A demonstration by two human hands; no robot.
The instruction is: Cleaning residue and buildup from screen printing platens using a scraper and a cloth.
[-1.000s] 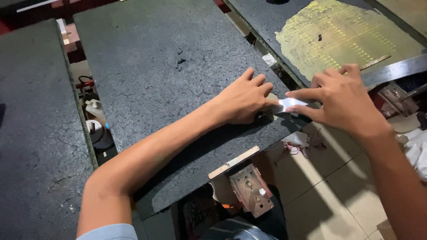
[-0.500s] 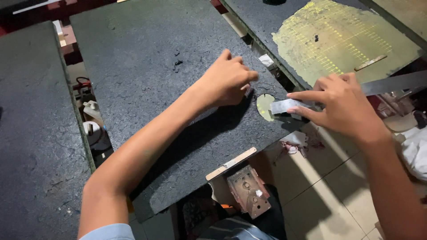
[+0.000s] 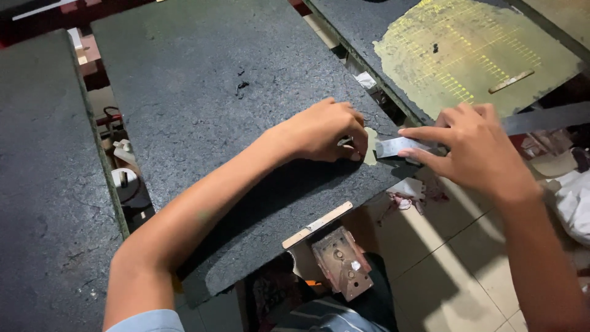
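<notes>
My left hand (image 3: 326,130) rests with curled fingers on the near right edge of a dark, rough-coated board (image 3: 215,104), its fingertips pinching at the coating beside a small bare yellowish patch (image 3: 370,146). My right hand (image 3: 476,147) holds a flat metal scraper blade (image 3: 398,146) whose tip lies against that patch at the board's edge. The index finger presses along the top of the blade.
A second board (image 3: 455,49) at the upper right has a large scraped yellow area with a wooden stick (image 3: 511,81) on it. Another dark board (image 3: 43,184) lies at the left. Below are a wooden strip (image 3: 316,225), a metal bracket (image 3: 341,263) and tiled floor (image 3: 448,270).
My left hand slid from the board's edge up onto the board, then came back beside the blade. A bare yellowish patch now shows at the edge. The right hand stayed near the edge.
</notes>
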